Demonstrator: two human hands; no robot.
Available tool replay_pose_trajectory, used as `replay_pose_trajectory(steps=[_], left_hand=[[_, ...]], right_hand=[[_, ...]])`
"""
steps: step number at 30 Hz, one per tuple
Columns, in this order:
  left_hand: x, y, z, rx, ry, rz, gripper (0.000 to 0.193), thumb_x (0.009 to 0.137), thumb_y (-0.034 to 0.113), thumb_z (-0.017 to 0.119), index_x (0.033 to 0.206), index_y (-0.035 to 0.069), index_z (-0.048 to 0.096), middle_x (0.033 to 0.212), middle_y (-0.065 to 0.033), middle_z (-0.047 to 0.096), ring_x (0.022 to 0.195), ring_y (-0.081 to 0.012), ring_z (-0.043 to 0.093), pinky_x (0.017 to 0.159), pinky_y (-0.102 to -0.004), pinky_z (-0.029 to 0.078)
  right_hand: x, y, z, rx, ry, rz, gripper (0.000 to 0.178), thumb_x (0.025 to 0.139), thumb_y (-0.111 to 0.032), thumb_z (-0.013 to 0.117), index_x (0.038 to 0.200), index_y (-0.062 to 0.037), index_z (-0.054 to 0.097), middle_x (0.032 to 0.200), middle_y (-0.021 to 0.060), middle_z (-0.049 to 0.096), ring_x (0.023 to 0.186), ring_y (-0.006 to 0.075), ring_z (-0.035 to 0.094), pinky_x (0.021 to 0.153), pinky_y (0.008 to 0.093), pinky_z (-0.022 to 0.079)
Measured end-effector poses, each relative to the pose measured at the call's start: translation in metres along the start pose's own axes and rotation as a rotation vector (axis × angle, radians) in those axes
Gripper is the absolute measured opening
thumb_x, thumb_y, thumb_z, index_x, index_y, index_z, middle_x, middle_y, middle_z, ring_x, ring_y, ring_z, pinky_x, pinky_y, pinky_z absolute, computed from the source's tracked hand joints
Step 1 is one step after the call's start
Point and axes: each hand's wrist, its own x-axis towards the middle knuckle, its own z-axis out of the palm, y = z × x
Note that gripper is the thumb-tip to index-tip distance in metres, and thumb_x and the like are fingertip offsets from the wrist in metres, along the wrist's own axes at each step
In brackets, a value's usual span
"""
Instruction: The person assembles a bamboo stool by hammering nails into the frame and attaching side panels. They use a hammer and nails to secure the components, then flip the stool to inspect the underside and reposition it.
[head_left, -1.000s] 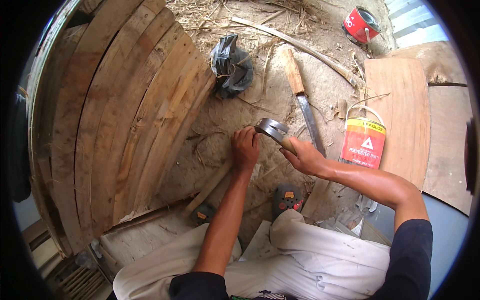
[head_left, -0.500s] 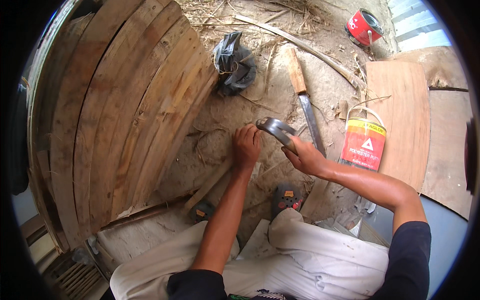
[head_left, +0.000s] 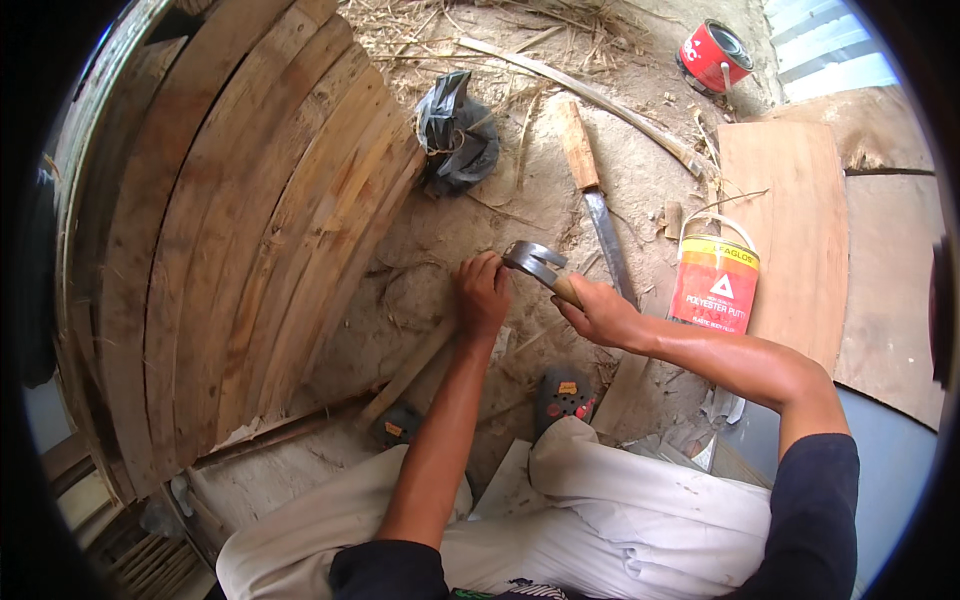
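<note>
A claw hammer (head_left: 533,260) is gripped in my right hand (head_left: 603,314), fingers wrapped round its wooden handle close below the metal head. The head hangs right beside the fingertips of my left hand (head_left: 482,292). Those left fingers are bent and pressed together over the dirt floor; whatever they pinch, if anything, is hidden. Just beyond my hands lies a machete (head_left: 607,232) with a wooden handle, its blade pointing back toward my right forearm. Below my left wrist a wooden strip (head_left: 410,370) slants across the ground.
Upright wooden planking (head_left: 230,230) fills the left side. A black plastic bag (head_left: 457,135) sits ahead. To the right stand a red and yellow can (head_left: 716,285), plywood sheets (head_left: 785,230) and, farther off, a red tin (head_left: 714,57). My shoes (head_left: 563,397) rest on the ground close by.
The whole view has shifted slightly. The hammer has turned a little in my right hand, so more of its handle shows. My left hand keeps its closed pose.
</note>
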Motion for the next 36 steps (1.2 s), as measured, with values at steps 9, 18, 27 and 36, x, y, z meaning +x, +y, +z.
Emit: replay_pose_trajectory(steps=[9,18,27,36], left_hand=[[0.002,0.004,-0.005,-0.025,-0.018,-0.011,0.017,0.087,0.009,0.071,0.102,0.005,0.066,0.107,-0.0089,0.067,0.102,-0.0301,0.062,0.091,-0.0439,0.046],[0.004,0.001,-0.014,-0.244,-0.064,-0.098,0.040,0.083,0.003,0.069,0.120,0.003,0.054,0.114,-0.0167,0.057,0.103,-0.0328,0.058,0.091,-0.0435,0.047],[0.003,0.000,-0.014,-0.215,-0.116,-0.071,0.039,0.085,0.002,0.065,0.121,0.003,0.051,0.117,-0.0177,0.054,0.109,-0.0359,0.055,0.095,-0.0459,0.046],[-0.011,-0.003,-0.024,0.050,-0.146,-0.082,0.040,0.091,0.017,0.069,0.124,0.004,0.052,0.121,-0.0166,0.055,0.114,-0.0352,0.054,0.098,-0.0503,0.042]], right_hand=[[-0.003,-0.008,0.000,0.034,0.008,0.041,0.027,0.095,-0.018,0.065,0.108,-0.0020,0.048,0.077,0.0258,0.062,0.075,0.0494,0.062,0.064,0.0518,0.047],[-0.001,-0.004,0.001,0.054,0.040,0.013,0.027,0.095,-0.019,0.065,0.107,-0.0017,0.049,0.079,0.0275,0.063,0.077,0.0495,0.063,0.066,0.0531,0.047],[0.004,-0.006,0.000,0.047,-0.003,0.098,0.028,0.097,-0.023,0.063,0.103,-0.0010,0.047,0.077,0.0277,0.063,0.076,0.0497,0.063,0.065,0.0537,0.048],[0.011,-0.035,-0.010,0.094,0.041,0.165,0.029,0.097,-0.025,0.063,0.101,-0.0007,0.050,0.077,0.0272,0.063,0.076,0.0486,0.064,0.066,0.0522,0.047]])
